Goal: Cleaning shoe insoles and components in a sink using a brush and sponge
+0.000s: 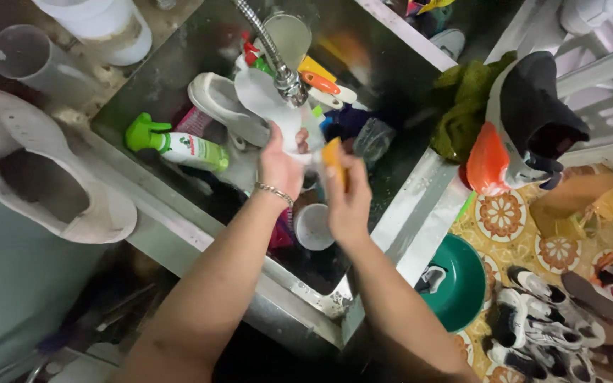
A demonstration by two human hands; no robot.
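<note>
White insole (267,99) (lower end hidden) in left hand (279,164).

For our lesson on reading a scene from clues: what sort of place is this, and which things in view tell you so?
Probably a home wash area used for cleaning shoes. A steel sink with a tap holds a white shoe and a green spray bottle, and many shoes lie on the tiled floor.

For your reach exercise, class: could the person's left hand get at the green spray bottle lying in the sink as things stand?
Probably yes, but not freely. The left hand is gripping a white shoe under the tap. The green spray bottle lies uncovered just to its left, with nothing between them.
</note>
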